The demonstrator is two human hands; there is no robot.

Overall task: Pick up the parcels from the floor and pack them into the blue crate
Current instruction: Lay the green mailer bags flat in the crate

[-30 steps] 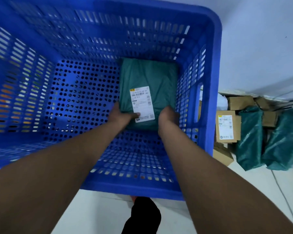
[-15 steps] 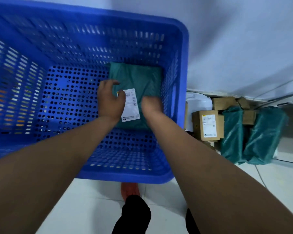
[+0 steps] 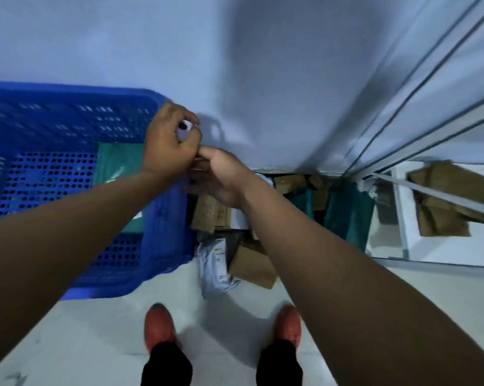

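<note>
Crate: A blue crate (image 3: pixel 68 112) stands on the pale floor (image 3: pixel 96 330) at the left, close to the wall (image 3: pixel 151 37).
Packed parcel: One green bag (image 3: pixel 118 162) lies in the crate's far right corner, partly covered by the left forearm.
Left hand: The left hand (image 3: pixel 169 143) hangs over the crate's right rim. Its fingers are loosely curled, thumb and forefinger nearly meet, and nothing shows between them.
Right hand: The right hand (image 3: pixel 224 176) is palm down just outside the rim, close against the left. Its fingers are blurred and half hidden, so the grip cannot be told.
Pile on the floor: Brown boxes (image 3: pixel 210 215), a grey bag with a label (image 3: pixel 217 263) and another brown box (image 3: pixel 252 267) lie beside the crate's right side. Green bags (image 3: pixel 346 215) lie further right.
In the way: The right forearm crosses the pile and hides its middle.
Surroundings: A framed glass panel (image 3: pixel 430 107) runs along the right, with more boxes (image 3: pixel 449 199) seen through it. Red shoes (image 3: pixel 158 325) stand at the near edge.
</note>
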